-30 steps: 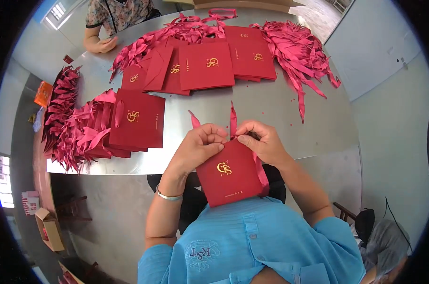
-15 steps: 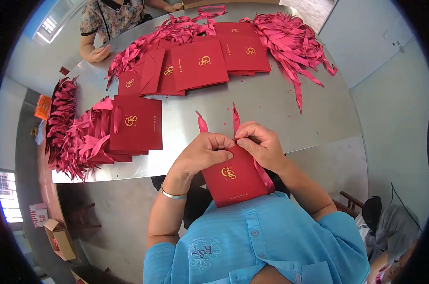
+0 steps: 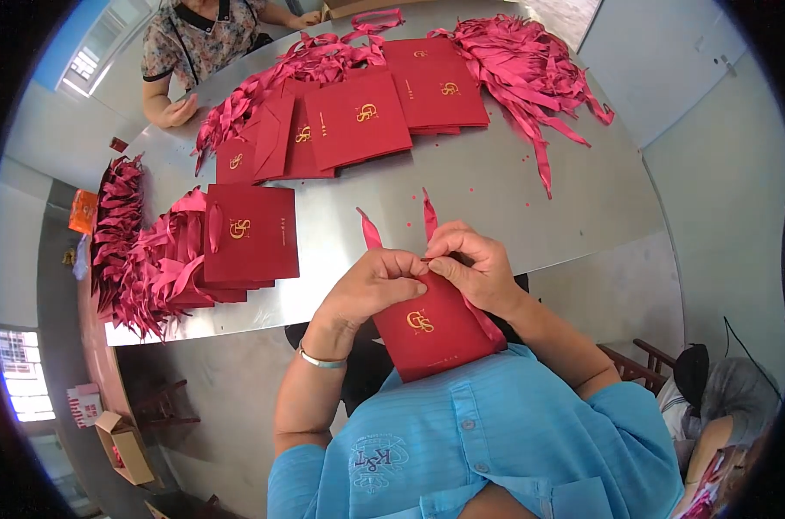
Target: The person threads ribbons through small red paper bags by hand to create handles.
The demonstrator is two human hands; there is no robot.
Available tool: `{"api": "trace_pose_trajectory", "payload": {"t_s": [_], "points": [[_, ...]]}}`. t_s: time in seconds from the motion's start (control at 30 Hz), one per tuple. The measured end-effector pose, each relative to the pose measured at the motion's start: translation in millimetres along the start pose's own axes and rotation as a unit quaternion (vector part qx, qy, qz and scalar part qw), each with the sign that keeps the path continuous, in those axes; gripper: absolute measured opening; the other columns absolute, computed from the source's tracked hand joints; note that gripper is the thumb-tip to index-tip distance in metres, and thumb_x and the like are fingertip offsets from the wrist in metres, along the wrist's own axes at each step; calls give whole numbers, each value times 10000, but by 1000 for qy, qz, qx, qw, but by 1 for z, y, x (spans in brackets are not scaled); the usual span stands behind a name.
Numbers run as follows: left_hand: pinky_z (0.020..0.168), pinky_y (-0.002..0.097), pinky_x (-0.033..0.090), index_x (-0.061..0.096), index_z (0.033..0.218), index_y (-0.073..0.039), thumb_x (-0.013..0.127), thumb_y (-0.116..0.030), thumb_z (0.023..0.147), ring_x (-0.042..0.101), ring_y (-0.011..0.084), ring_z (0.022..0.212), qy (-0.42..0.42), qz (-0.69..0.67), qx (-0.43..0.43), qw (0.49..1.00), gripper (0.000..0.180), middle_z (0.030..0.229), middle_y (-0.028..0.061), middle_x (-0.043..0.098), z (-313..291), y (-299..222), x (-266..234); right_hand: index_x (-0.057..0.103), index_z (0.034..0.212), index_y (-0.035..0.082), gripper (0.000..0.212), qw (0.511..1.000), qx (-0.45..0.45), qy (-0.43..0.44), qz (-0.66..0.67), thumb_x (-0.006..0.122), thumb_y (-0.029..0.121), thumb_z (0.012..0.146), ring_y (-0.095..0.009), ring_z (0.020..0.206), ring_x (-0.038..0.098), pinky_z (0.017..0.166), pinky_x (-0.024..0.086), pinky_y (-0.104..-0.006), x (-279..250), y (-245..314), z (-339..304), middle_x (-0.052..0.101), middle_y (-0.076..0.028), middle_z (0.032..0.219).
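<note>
A small red paper bag (image 3: pixel 440 333) with a gold emblem leans against my blue shirt, its top edge up near the table's front edge. My left hand (image 3: pixel 379 281) pinches the bag's top edge between thumb and fingers. At the same edge, my right hand (image 3: pixel 470 264) is closed on a pink ribbon (image 3: pixel 430 216), whose free end sticks up above the fingers. Another ribbon end (image 3: pixel 369 228) rises beyond my left hand. A length of ribbon hangs down along the bag's right side. The exact spot where ribbon meets bag is hidden by my fingertips.
On the metal table (image 3: pixel 531 233) lie flat red bags (image 3: pixel 362 121) and a heap of loose pink ribbons (image 3: pixel 518 60). Finished-looking bags with ribbon handles (image 3: pixel 252 233) stand in a row at left. Across the table sits another person (image 3: pixel 206 43). An open cardboard box (image 3: pixel 124 450) stands lower left.
The whole view has shifted slightly. Both hands stay at the bag's top edge, with only small finger movements, and the ribbon ends still stand up.
</note>
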State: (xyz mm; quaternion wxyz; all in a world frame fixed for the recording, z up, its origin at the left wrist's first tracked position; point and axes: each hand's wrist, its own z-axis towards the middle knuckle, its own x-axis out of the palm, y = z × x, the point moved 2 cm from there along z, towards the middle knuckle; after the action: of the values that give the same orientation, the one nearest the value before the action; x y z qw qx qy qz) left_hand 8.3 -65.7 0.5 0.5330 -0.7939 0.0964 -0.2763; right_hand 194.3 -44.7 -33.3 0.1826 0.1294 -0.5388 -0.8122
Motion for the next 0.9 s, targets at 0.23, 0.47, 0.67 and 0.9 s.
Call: {"api": "trace_pose_trajectory", "payload": {"t_s": [0.23,0.47,0.67,0.9], "points": [[622,168,427,669,892,1,650,39,813,557,18,709,-89,56,11,994,90,817,-26,642,-4,2,13,637,965,-5,102,1000,-2,-10,-12,661,-24,867,-153,933,572,813,471,-268,-1,3,-2,584,-88,1022],[574,178,417,671,825,-3,695,24,793,545,20,648,-117,94,-9,989,48,742,-42,626,-3,-1,15,622,973,-5,128,999,-21,-20,-37,659,-40,856,-157,935,575,814,471,-272,-3,1,-5,582,-97,1015],[649,179,444,668,917,12,670,42,810,574,34,736,-90,66,1,994,112,837,-9,651,-4,1,9,612,990,-14,121,996,68,-18,52,639,-41,875,-140,942,566,826,466,-264,-4,-2,-7,569,-93,1041],[735,188,480,654,1009,32,631,26,856,606,55,817,6,-21,-9,1000,154,921,21,675,-3,0,0,624,983,-13,107,999,23,4,31,638,-35,880,-138,943,566,839,465,-259,-1,0,-4,564,-94,1056]]}}
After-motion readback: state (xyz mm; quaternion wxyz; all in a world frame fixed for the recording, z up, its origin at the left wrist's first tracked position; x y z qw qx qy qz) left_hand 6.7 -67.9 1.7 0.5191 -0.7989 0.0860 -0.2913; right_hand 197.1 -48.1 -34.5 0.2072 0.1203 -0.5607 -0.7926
